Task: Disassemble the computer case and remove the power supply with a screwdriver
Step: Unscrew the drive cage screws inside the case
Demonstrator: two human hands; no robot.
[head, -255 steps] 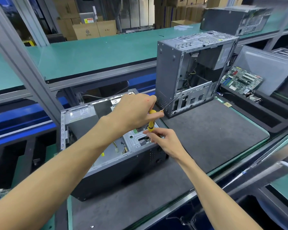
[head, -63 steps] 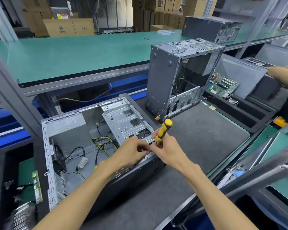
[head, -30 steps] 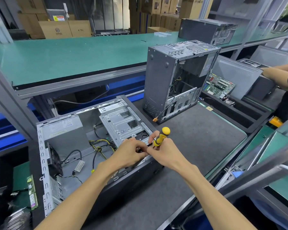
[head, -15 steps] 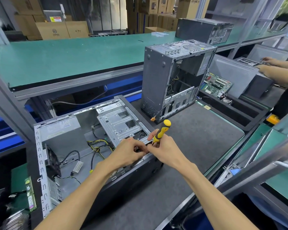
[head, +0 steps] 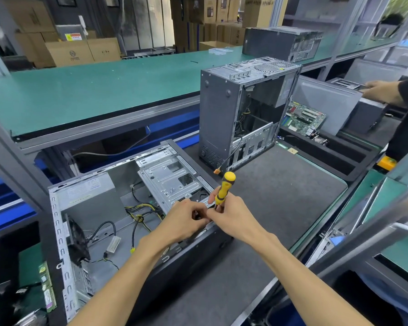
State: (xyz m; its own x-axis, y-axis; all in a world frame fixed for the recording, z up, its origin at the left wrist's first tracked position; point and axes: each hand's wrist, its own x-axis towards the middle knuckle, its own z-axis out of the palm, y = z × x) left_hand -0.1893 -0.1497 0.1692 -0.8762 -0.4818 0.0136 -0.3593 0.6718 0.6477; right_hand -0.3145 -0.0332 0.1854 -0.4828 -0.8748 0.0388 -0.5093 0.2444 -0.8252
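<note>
The grey steel computer case (head: pixel 118 231) lies on its side on the dark mat (head: pixel 280 203) with its side panel already off, so the interior is exposed. The silver box-shaped power supply (head: pixel 90 196) sits in the case's far-left corner, its yellow-and-black cables (head: pixel 141 215) trailing inward, so removal looks not yet done. The right hand (head: pixel 231 217) grasps the yellow-and-black-handled screwdriver (head: pixel 224 188) upright at the case's near edge, beside the silver perforated drive cage (head: pixel 172 180). The left hand (head: pixel 186 222) has curled fingers pinching something there (too hidden to name). 1 second open case (head: pixel 240 109) stands behind.
</note>
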